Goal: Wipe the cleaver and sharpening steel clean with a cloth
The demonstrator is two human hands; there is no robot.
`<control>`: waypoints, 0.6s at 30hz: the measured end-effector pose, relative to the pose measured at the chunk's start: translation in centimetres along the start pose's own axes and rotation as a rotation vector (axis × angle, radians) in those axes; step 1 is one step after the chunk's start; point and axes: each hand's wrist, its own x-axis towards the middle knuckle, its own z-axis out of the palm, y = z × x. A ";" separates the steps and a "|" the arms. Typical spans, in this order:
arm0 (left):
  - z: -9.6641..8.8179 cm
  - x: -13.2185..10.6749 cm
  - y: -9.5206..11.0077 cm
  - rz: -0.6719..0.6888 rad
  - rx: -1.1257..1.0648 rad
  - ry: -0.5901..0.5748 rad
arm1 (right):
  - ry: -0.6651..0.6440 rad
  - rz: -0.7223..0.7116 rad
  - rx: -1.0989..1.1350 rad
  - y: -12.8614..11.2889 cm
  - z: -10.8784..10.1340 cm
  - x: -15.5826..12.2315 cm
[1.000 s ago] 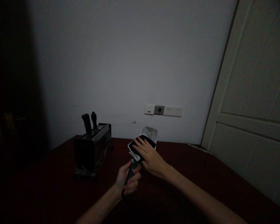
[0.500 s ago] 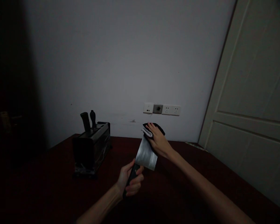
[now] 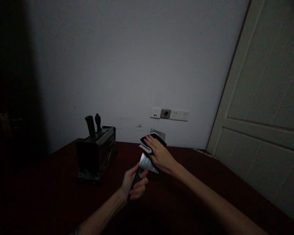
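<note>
My left hand point(image 3: 135, 187) is wrapped round the black handle of a cleaver, holding it raised over the table with the blade slanting up and away. On the broad metal blade point(image 3: 148, 164) lies a folded black and white cloth point(image 3: 145, 149). My right hand point(image 3: 163, 156) presses this cloth against the blade, its fingers stretched over the top, with the thumb out of sight. The blade's middle is covered; its far end shows beyond the cloth and its near part shows by the handle.
A knife block point(image 3: 98, 151) stands on the left of the dark red table point(image 3: 186, 195), two dark handles sticking up from it. Behind the table is a pale wall with sockets point(image 3: 179, 115). A panelled door point(image 3: 264, 107) rises on the right.
My right hand and the cloth have slid down the blade toward the handle, uncovering the far end. The cleaver has shifted slightly left and up in the view.
</note>
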 end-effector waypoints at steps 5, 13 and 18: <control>0.4 -0.1 0.5 0.020 -0.014 -0.018 | 0.098 0.079 -0.011 0.0 -0.6 0.2; 0.9 -0.2 1.1 0.079 -0.023 0.021 | -0.045 -0.095 0.056 -1.9 -0.7 -0.7; 1.3 -0.2 0.9 0.086 -0.027 0.017 | 0.099 0.058 0.013 0.0 -1.3 1.0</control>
